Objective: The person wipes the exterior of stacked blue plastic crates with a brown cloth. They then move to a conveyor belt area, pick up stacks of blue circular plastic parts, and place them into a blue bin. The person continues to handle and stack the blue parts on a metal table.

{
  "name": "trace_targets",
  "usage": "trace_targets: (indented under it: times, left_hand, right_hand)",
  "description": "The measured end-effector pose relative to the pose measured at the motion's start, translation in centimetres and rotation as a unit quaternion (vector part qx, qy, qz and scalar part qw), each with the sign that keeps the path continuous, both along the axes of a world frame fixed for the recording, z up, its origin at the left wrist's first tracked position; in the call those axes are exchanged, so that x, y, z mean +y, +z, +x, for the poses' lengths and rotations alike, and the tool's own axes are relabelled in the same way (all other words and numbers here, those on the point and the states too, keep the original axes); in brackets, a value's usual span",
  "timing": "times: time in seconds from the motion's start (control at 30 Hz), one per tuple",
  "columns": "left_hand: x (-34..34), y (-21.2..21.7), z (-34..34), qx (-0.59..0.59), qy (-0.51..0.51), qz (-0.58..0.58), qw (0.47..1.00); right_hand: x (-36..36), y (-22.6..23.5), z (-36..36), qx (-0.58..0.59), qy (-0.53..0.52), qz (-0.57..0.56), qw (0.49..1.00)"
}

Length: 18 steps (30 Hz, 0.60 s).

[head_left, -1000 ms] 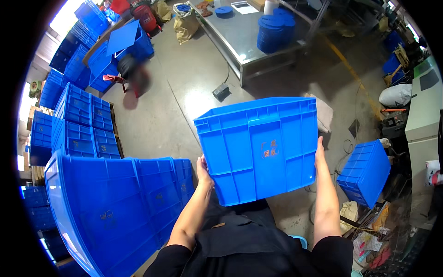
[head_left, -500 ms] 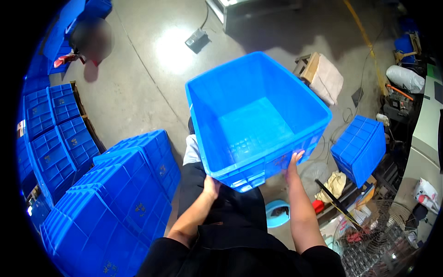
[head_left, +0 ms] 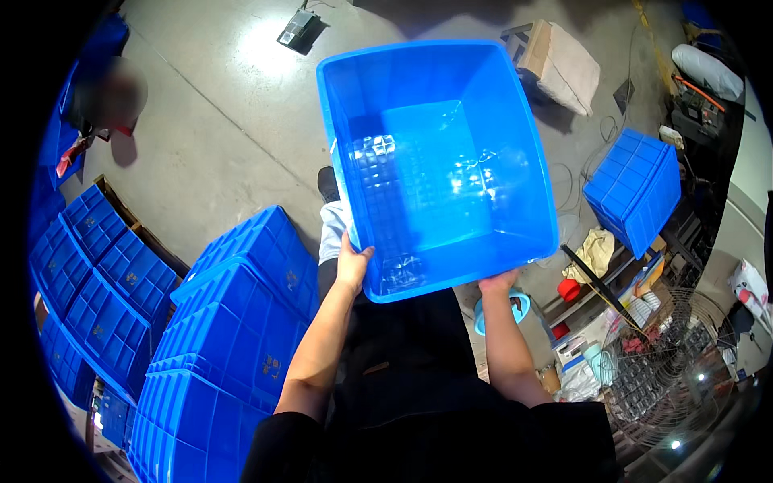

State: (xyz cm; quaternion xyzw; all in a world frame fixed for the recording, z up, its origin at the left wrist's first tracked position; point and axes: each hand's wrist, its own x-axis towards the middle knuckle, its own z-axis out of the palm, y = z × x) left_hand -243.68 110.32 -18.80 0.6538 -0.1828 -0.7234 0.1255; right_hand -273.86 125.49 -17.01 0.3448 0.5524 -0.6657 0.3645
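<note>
A large blue plastic crate is held up in front of my body, its open top facing me and only shiny floor and walls showing inside. My left hand grips its near left corner, thumb over the rim and the other fingers out of sight on the outer wall. Under the near right part of the crate is my right hand, its fingers mostly hidden beneath and behind the wall as it supports that side.
Nested blue crates stand close on my left, with more stacked crates beyond. At right are another blue crate, a cloth-covered stool, a light-blue basin and a wire-caged fan. A blurred person is at far left.
The crate has tilted so its inside faces me more squarely, and its far rim is higher in view. My left hand has shifted up along the left corner; the right hand now sits underneath.
</note>
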Motion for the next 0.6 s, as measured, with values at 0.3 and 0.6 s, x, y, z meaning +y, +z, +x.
trace_targets:
  times: [0.3,0.6]
  left_hand:
    - [-2.5,0.7,-0.7,-0.066,-0.061,-0.095,0.991]
    - [-7.9,14.1,5.8,-0.003,0.04,-0.03,0.999]
  right_hand:
    - [0.0,-1.8,-0.2,0.04,0.105,0.224,0.968]
    - [-11.5,10.2,3.8,0.123,0.203,0.232,0.943]
